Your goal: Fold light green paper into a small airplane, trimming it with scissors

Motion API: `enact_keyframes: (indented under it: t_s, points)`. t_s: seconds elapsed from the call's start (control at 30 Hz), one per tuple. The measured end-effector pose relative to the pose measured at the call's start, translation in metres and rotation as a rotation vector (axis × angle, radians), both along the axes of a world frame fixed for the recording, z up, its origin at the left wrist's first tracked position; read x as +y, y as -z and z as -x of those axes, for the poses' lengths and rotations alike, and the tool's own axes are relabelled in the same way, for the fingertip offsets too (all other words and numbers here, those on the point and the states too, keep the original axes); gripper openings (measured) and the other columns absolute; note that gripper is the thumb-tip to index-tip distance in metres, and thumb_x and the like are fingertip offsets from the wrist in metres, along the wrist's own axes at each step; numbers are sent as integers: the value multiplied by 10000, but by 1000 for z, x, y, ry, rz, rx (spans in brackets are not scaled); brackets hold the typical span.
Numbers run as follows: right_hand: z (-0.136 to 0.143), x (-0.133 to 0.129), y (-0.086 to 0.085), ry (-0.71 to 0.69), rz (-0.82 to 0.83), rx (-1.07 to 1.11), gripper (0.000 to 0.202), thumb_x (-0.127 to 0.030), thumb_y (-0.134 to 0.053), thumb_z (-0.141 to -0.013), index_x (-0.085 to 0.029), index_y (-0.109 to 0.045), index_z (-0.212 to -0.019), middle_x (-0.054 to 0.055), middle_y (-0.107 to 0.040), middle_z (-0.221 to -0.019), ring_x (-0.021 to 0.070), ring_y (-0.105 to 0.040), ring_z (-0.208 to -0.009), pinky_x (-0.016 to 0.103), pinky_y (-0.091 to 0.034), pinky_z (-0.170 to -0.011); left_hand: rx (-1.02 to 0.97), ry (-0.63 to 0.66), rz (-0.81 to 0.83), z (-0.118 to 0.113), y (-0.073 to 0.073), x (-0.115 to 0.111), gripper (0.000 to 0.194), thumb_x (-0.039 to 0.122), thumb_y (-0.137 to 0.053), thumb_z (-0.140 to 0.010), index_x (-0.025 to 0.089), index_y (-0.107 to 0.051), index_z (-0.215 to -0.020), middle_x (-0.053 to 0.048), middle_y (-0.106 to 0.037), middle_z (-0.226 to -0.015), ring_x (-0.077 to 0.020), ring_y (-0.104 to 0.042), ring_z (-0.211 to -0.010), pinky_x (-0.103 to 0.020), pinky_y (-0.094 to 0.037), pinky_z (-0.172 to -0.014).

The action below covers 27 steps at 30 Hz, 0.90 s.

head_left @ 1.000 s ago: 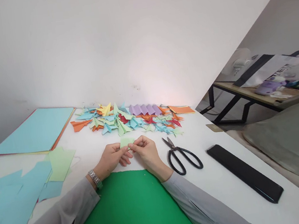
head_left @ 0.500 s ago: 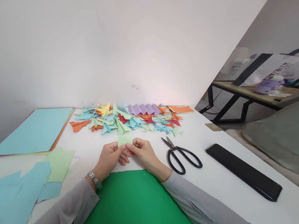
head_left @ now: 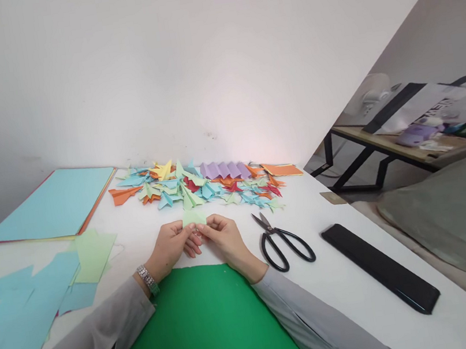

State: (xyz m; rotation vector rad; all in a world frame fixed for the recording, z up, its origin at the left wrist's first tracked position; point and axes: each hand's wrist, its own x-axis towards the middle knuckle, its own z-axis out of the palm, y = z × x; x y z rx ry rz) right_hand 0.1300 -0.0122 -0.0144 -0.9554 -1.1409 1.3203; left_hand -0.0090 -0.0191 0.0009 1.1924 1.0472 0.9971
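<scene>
A small piece of light green paper (head_left: 193, 216) is pinched between both hands, above the far edge of a green mat (head_left: 198, 325). My left hand (head_left: 174, 244), with a metal watch on the wrist, grips its left side. My right hand (head_left: 223, 235) grips its right side, and the two thumbs nearly meet at the lower edge. Just beyond the paper lies a pile of folded paper pieces (head_left: 192, 195) in several colours, some shaped like planes. Black-handled scissors (head_left: 270, 230) rest to the right of my right hand, blades slightly apart.
Large light blue sheets (head_left: 53, 204) are stacked at the back left. Loose cut paper (head_left: 25, 310) covers the left front of the white table (head_left: 321, 295). A long black case (head_left: 381, 269) lies on the right. Behind the table stands a wall; a low wooden table (head_left: 379, 138) is farther right.
The top edge of the light green paper sits slightly higher between my hands. Both hands stay in nearly the same place.
</scene>
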Motion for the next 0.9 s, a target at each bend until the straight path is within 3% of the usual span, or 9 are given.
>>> enact_keyframes:
  t_s: [0.17,0.33,0.63,0.9]
  points:
    - [-2,3,0,5,77,144,275,-441,-713,-637,-182,-620,-620,-8,-615,-519,115,-526,-481,245,-422,-504,7,25,3,1,1,1,372,456,-605,-739,121,-590,-577,-54,-616,-481,-137,-585,-417,-232,-466,-406]
    - [-3,4,1,6,67,96,255,-395,-736,-625,-171,-619,-587,-10,-609,-496,97,-503,-457,230,-397,-495,29,18,3,0,1,1,368,451,-607,-739,121,-581,-579,-48,-616,-489,-134,-585,-417,-235,-472,-411]
    - [-1,1,2,-22,-25,-73,325,-423,-700,-676,-166,-575,-522,4,-623,-518,93,-504,-462,232,-390,-501,55,18,-2,0,3,1,383,482,-592,-739,121,-558,-618,-23,-608,-494,-122,-571,-386,-224,-460,-381]
    - [-1,2,5,-21,-45,-96,374,-478,-651,-714,-171,-576,-514,0,-601,-493,97,-487,-451,242,-384,-499,48,33,17,0,0,0,401,499,-609,-718,118,-556,-609,-37,-616,-500,-131,-573,-383,-229,-447,-371]
